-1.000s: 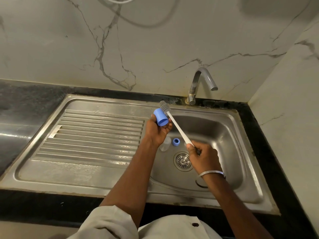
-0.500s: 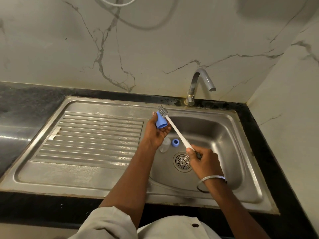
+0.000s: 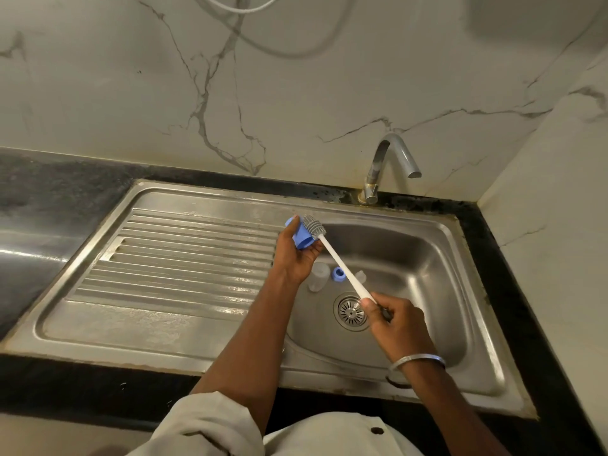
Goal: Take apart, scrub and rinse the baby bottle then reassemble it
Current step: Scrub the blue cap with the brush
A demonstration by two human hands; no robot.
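Blue cap [image 3: 301, 235] has turned; brush [image 3: 314, 225] now against its side.

My feed is evenly lit, soft and a little dim. Glare streaks the draining board [image 3: 184, 258] and the dark table [image 3: 29, 255] at left. The basin's far wall [image 3: 388, 235] sits in shadow. Edges bow with wide-angle distortion; focus holds sharp throughout.
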